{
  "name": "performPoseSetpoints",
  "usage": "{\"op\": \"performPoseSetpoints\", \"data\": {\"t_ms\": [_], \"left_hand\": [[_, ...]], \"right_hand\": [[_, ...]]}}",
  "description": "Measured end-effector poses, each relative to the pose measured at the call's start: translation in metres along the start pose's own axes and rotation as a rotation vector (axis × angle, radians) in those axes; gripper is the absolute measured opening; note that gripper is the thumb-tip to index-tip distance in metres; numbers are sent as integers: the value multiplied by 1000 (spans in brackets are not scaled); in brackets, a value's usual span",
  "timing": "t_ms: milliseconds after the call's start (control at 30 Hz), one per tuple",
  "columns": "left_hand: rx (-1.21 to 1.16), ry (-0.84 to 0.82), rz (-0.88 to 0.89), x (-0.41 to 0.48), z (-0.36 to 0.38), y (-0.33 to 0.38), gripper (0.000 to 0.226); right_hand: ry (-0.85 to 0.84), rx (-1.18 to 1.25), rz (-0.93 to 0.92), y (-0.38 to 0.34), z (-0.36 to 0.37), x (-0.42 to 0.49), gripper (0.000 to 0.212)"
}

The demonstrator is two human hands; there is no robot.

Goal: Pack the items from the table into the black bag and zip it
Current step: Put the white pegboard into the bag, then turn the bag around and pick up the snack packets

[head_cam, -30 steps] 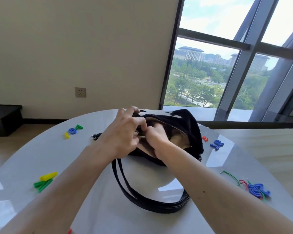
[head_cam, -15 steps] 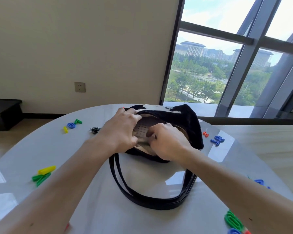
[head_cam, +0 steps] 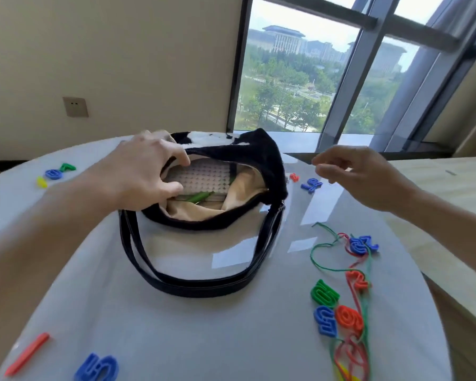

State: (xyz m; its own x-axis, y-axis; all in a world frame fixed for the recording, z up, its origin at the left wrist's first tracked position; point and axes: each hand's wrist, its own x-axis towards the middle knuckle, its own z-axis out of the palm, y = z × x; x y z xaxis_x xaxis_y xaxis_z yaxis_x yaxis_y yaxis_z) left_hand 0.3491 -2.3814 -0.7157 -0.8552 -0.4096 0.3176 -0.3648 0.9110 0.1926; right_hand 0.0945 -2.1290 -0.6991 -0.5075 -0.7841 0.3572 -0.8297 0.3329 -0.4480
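Observation:
A black fuzzy bag [head_cam: 261, 158] with a tan lining lies open in the middle of the round white table [head_cam: 204, 339]. Inside it I see a white studded board [head_cam: 204, 177] and a green piece [head_cam: 198, 198]. My left hand [head_cam: 146, 174] grips the bag's left rim and holds the mouth apart. My right hand [head_cam: 352, 174] hovers to the right of the bag, empty, fingers loosely curled. Plastic numbers lie around: blue and red ones [head_cam: 311, 185] by my right hand, a green, blue and red cluster [head_cam: 333, 312] with coloured laces [head_cam: 349, 353] at the right.
More pieces sit at the far left [head_cam: 57, 173]. A blue number [head_cam: 98, 368] and a red stick [head_cam: 28, 354] lie near the front edge. The bag's black straps [head_cam: 193, 284] loop toward me. A window is behind the table and a wooden surface [head_cam: 437, 193] at the right.
My right hand has come out of the bag and moved right, away from it. My left hand stays on the rim. The view has tilted down, showing more of the near table.

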Motion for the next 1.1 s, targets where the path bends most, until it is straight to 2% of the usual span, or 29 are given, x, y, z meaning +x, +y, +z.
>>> {"op": "performPoseSetpoints", "data": {"t_ms": [133,300,433,567,633,833,900,1033,1100], "left_hand": [[-72,-10,88,2,-1,14,40],[-129,-114,153,-1,-7,33,37],[-82,-111,129,-6,-18,28,47],[-101,-132,36,-14,-31,13,33],[-107,-128,-30,-17,-34,2,34],[-90,-138,-60,-16,-21,-5,70],[-99,-161,-33,-16,-13,-4,73],[-156,-158,-3,-7,-11,-5,70],[-170,-161,-2,-2,-8,-5,69]], "right_hand": [[-139,56,100,43,-5,-35,52],[-339,51,186,80,16,-67,65],[-404,55,140,77,32,-73,68],[-359,77,40,61,41,-69,65],[-296,50,-46,48,45,-62,69],[-14,99,-174,7,53,-28,48],[51,120,-204,-8,51,-5,46],[93,99,-239,-37,43,58,43],[27,62,-233,-48,49,82,46]]}}
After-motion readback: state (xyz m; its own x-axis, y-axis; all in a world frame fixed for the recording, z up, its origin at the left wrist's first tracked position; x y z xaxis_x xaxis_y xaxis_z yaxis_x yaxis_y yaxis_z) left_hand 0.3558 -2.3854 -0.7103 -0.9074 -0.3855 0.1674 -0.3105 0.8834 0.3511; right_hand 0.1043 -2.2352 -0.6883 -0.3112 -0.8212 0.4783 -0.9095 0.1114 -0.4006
